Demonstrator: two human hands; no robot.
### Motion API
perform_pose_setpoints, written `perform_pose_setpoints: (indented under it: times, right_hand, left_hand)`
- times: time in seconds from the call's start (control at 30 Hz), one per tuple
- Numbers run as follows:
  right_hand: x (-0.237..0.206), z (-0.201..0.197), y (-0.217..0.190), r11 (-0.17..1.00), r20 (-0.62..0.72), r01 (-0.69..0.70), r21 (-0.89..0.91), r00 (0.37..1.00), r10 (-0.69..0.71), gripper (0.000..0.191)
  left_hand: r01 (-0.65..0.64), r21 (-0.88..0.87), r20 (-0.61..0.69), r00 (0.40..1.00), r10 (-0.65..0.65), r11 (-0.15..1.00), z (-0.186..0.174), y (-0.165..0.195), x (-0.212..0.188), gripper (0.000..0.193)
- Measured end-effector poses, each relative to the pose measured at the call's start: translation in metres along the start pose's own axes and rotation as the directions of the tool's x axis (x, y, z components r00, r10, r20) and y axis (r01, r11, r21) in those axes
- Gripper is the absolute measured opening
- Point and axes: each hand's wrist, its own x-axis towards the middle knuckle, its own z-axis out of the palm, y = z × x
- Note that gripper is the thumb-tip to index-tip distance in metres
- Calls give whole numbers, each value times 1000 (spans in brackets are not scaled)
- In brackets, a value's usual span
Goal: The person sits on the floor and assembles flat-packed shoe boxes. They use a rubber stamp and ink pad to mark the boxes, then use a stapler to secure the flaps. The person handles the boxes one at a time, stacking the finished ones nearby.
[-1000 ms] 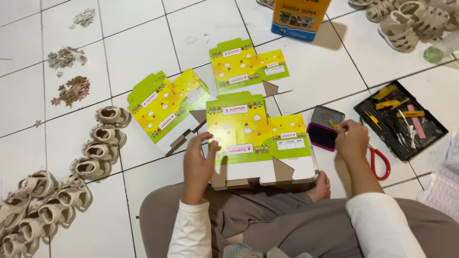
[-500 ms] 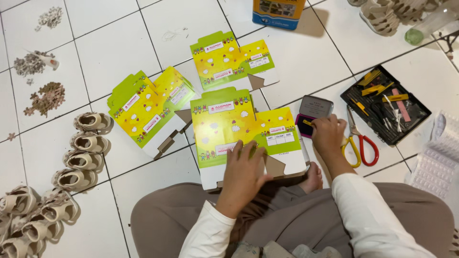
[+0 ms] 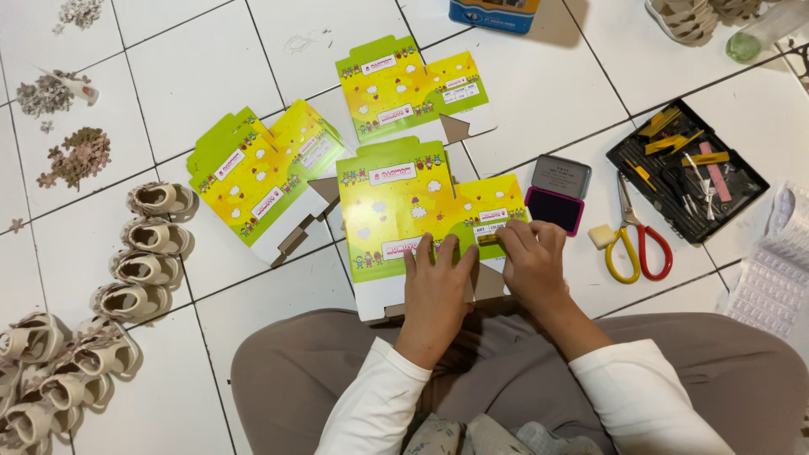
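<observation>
Pinched in the right hand (image 3: pixel 533 263) is a small stamp (image 3: pixel 489 239), pressed on the flattened yellow-green box (image 3: pixel 396 211). Left hand (image 3: pixel 436 282) lies flat and open on this box.

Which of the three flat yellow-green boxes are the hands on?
The nearest box, by the person's lap; left hand and right hand press on it. The other two lie untouched.

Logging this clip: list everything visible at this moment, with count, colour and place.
flat cartons: three, yellow-green, floor centre, one under both hands
ink pad: one, open, grey lid, dark pad, right of cartons
scissors: one, red and yellow handles, right of pad
tool tray: one, black, right
small sandals: many, beige, left; more top right
trim piles: several, grey-brown, top left
blue box: one, top edge
sticker sheets: white, far right
left hand: flat on nearest carton
right hand: presses small stamp on carton
</observation>
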Motion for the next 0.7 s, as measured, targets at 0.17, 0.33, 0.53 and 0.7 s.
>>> perform_pose_setpoints:
  times: [0.17,0.33,0.53,0.7]
  right_hand:
    - [1,3,4,998,25,-43,47,999,42,26]
    - [8,2,8,997,50,-39,71,998,35,21]
    - [19,-17,2,1000,85,-25,16,996,23,19]
    - [10,-46,18,955,-99,-222,198,964,245,9]
  left_hand:
    - [4,18,-6,1000,-4,1000,1,0,3,93]
    - [25,67,-1,1000,-25,997,1,2,9,96]
    - [15,40,-14,1000,-14,999,-10,8,6,95]
    - [25,-438,-248,957,-147,899,-29,-30,-17,56]
